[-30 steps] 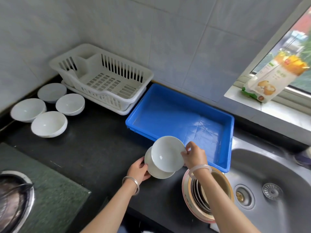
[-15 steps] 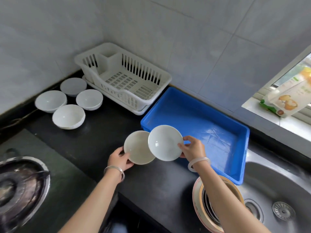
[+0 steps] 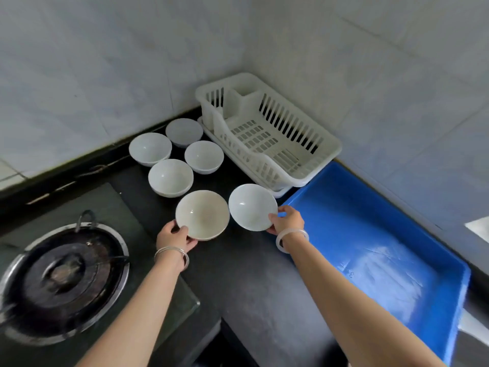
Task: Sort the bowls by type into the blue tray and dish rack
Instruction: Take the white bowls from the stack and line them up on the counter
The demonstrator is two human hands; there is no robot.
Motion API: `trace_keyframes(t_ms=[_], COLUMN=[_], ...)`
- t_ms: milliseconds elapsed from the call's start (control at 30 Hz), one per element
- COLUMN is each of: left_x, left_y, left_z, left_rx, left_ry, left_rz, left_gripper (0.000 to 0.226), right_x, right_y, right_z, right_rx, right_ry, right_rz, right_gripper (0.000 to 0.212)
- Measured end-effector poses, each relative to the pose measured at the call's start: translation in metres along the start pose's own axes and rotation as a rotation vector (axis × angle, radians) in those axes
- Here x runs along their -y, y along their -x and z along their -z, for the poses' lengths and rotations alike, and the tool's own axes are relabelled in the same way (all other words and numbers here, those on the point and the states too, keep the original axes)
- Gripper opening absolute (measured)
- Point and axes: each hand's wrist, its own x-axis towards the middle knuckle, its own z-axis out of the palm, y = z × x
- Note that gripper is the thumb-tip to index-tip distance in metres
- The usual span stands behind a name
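Observation:
My left hand [image 3: 174, 237] grips the near rim of a cream bowl [image 3: 202, 214] low over the black counter. My right hand [image 3: 287, 221] holds a white bowl [image 3: 251, 206] by its right rim, tilted, just left of the blue tray [image 3: 370, 234]. The two bowls sit side by side, almost touching. Several more white bowls stand in a cluster behind them: one nearest [image 3: 170, 177], one to its right [image 3: 203, 156], one at the left [image 3: 150, 148], and a flatter grey-white one [image 3: 184, 131] at the back. The white dish rack [image 3: 264, 133] stands against the wall with nothing in it.
A gas burner [image 3: 63, 276] on a dark glass hob fills the lower left. Tiled walls meet in the corner behind the rack. The black counter [image 3: 246, 282] runs between the hob and the tray.
Both hands carried their bowls left and away from the tray, and the bowls moved apart from overlapping to side by side. My view swung left, so the sink left the frame.

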Motion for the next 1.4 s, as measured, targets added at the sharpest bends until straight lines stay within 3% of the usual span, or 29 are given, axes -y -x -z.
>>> trace_keyframes(t_ms=[533, 933, 1400], left_x=[-0.005, 0.002, 0.007], left_y=[-0.023, -0.022, -0.015], left_z=[0.007, 0.005, 0.002], left_rx=[-0.090, -0.115, -0.166], left_ry=[0.098, 0.166, 0.177], left_rz=[0.029, 0.039, -0.044], left_gripper=[0.040, 0.039, 0.033], right_x=[0.005, 0.003, 0.013], right_y=[-0.056, -0.060, -0.041], right_z=[-0.072, -0.087, -0.087], right_rx=[-0.010, 0.143, 0.276], right_ry=[-0.097, -0.404, -0.286], right_rz=[-0.083, -0.218, -0.200], right_gripper=[0.016, 0.020, 0.045])
